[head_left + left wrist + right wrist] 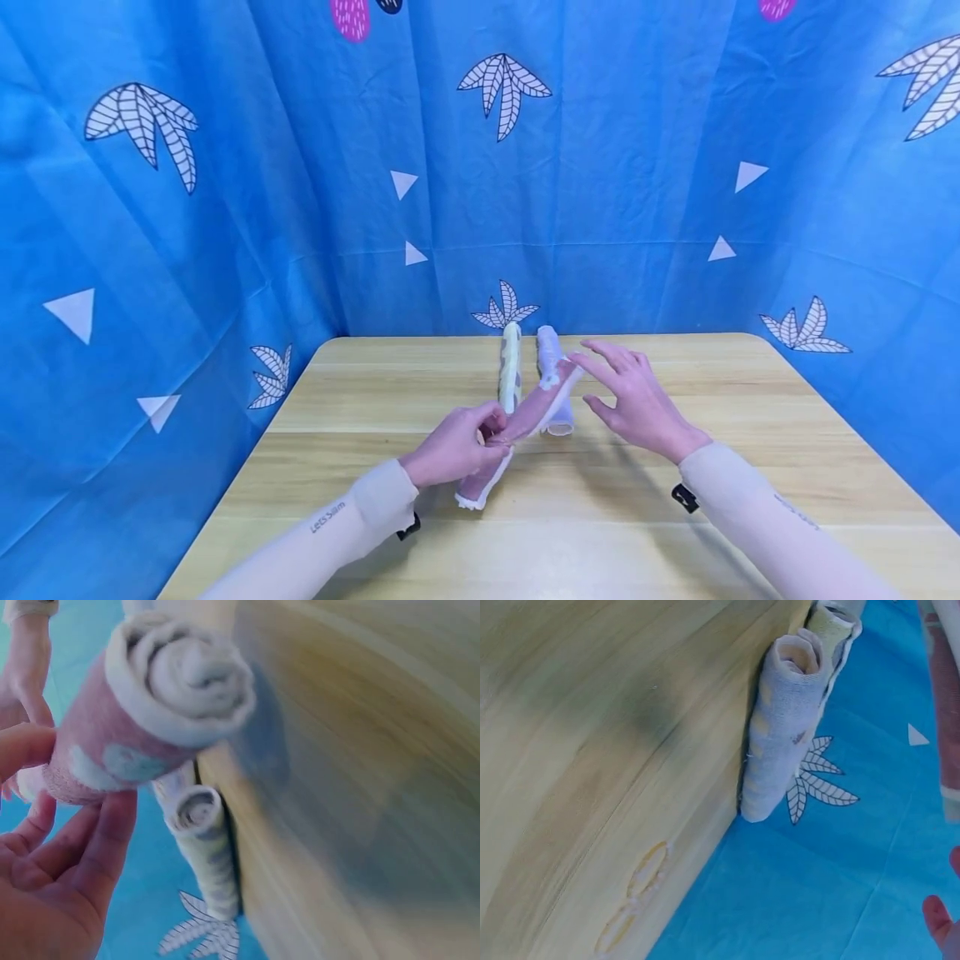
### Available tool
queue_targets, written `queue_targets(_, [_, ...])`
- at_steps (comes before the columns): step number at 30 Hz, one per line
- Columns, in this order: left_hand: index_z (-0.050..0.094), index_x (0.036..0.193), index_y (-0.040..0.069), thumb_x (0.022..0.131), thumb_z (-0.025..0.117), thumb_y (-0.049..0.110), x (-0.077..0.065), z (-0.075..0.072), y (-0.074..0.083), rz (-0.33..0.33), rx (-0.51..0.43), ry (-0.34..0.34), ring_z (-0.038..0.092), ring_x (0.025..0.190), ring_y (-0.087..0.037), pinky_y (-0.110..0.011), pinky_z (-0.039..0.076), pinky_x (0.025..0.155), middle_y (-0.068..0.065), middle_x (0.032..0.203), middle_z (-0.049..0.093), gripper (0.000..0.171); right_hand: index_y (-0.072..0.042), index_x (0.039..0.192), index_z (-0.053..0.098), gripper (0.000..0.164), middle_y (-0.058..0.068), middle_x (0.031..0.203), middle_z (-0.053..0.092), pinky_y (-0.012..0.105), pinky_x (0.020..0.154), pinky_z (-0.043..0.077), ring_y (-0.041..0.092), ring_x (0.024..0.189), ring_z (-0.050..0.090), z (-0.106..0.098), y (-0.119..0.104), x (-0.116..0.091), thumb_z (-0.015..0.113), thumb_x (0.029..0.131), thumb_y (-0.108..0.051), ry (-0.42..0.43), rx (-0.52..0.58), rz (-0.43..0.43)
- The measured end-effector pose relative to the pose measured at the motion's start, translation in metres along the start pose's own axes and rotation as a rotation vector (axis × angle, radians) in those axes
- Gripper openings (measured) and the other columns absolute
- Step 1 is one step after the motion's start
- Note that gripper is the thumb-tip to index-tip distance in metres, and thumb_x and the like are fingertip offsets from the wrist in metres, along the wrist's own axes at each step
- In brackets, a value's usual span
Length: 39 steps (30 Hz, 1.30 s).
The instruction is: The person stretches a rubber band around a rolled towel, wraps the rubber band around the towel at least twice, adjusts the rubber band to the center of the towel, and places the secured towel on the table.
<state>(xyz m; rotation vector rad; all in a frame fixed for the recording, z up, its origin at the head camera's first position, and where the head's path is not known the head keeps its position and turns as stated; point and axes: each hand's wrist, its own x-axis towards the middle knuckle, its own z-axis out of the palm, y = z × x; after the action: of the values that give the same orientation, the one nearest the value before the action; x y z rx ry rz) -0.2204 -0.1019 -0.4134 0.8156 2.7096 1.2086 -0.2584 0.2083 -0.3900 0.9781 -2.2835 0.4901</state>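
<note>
My left hand (459, 446) grips a rolled pink towel (528, 412) around its lower half. The towel is held slanted above the table, its far end tilted up to the right. In the left wrist view the towel's white spiral end (199, 675) faces the camera, with thumb and fingers pinching its sides. My right hand (637, 396) hovers beside the towel's far end, fingers spread and loosely bent, with nothing in its grasp. Behind the pink towel lie a rolled purple towel (548, 346) and a rolled pale yellow-green towel (511, 358), side by side on the table.
The wooden table (360, 467) has rounded far corners. A blue patterned curtain (615, 183) hangs behind it and on both sides. In the right wrist view, a thin yellowish loop shape (649, 870) shows on the tabletop.
</note>
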Motion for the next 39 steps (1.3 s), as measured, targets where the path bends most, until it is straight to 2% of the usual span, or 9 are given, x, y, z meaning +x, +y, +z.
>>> queue_targets(2, [0.060,0.100,0.024,0.088,0.077,0.018,0.000,-0.004,-0.006,-0.025,-0.041,0.031,0.063,0.087,-0.011,-0.027,0.055,0.074,0.007,0.095,0.067,0.022,-0.022,0.147,0.051,0.077,0.012,0.150,0.049,0.056,0.102,0.036,0.034,0.135,0.046,-0.001,0.001,-0.001,0.084,0.078,-0.008,0.002,0.001,0.021])
queue_targets(6, [0.062,0.101,0.020,0.087,0.078,0.020,0.002,-0.016,-0.020,-0.080,-0.085,0.113,0.063,0.087,-0.014,-0.029,0.054,0.075,0.003,0.094,0.068,0.021,-0.020,0.145,0.053,0.071,0.013,0.148,0.049,0.058,0.101,0.039,0.036,0.132,0.048,0.001,0.006,-0.008,0.081,0.081,-0.009,-0.022,0.007,0.052])
queue_targets(12, [0.060,0.099,0.015,0.086,0.079,0.018,0.011,-0.030,-0.043,-0.149,-0.075,0.235,0.062,0.083,-0.014,-0.030,0.053,0.074,0.000,0.090,0.067,0.023,-0.018,0.145,0.054,0.061,0.012,0.150,0.049,0.061,0.106,0.039,0.038,0.134,0.049,0.010,0.014,-0.024,0.077,0.088,-0.019,-0.125,0.026,0.147])
queue_targets(15, [0.060,0.099,0.014,0.086,0.079,0.019,0.017,-0.035,-0.055,-0.194,-0.066,0.272,0.062,0.081,-0.014,-0.030,0.053,0.072,-0.001,0.090,0.067,0.024,-0.016,0.147,0.051,0.060,0.013,0.153,0.047,0.062,0.109,0.037,0.040,0.137,0.047,0.015,0.016,-0.030,0.073,0.092,-0.026,-0.165,0.028,0.175])
queue_targets(24, [0.058,0.097,0.012,0.086,0.078,0.023,0.040,-0.043,-0.081,-0.327,0.007,0.271,0.059,0.079,-0.018,-0.030,0.049,0.068,-0.005,0.089,0.065,0.026,-0.015,0.151,0.045,0.060,0.011,0.159,0.039,0.065,0.109,0.036,0.041,0.141,0.043,0.025,0.020,-0.038,0.063,0.099,-0.039,-0.266,0.043,0.268])
queue_targets(32, [0.059,0.094,0.010,0.086,0.078,0.028,0.060,-0.044,-0.095,-0.402,0.095,0.267,0.057,0.078,-0.020,-0.029,0.043,0.065,-0.006,0.087,0.063,0.027,-0.013,0.150,0.047,0.058,0.014,0.157,0.042,0.065,0.108,0.037,0.042,0.138,0.045,0.023,0.023,-0.043,0.063,0.099,-0.037,-0.273,0.029,0.264])
queue_targets(39, [0.060,0.094,0.011,0.088,0.076,0.031,0.075,-0.048,-0.104,-0.440,0.144,0.255,0.055,0.081,-0.022,-0.030,0.042,0.065,-0.008,0.089,0.061,0.027,-0.012,0.148,0.049,0.056,0.015,0.157,0.041,0.064,0.109,0.036,0.042,0.138,0.045,0.023,0.023,-0.044,0.063,0.099,-0.035,-0.275,0.017,0.244])
